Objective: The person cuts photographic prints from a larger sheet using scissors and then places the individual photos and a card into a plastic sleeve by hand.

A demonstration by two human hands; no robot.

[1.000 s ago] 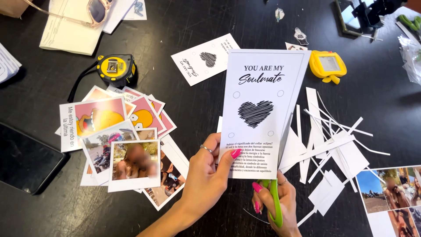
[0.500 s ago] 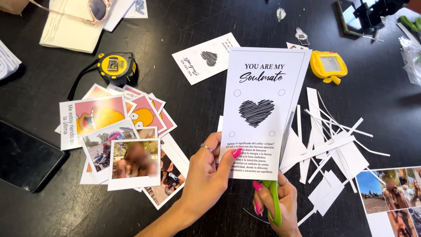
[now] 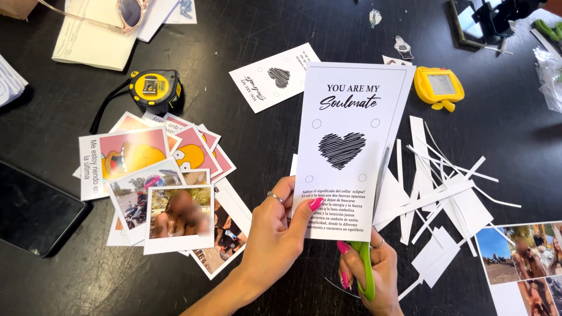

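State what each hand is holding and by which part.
The left hand pinches the white heart-printed card at its lower left edge. The right hand holds the green-handled scissors by the handles, blades running up the card's right edge.

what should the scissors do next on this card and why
Probably keep snipping up the right edge: the left hand holds the card upright, the right hand has green scissors behind it, and a border line there is still untrimmed.

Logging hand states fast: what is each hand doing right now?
Left hand: closed on the white card.
Right hand: closed on green-handled scissors.
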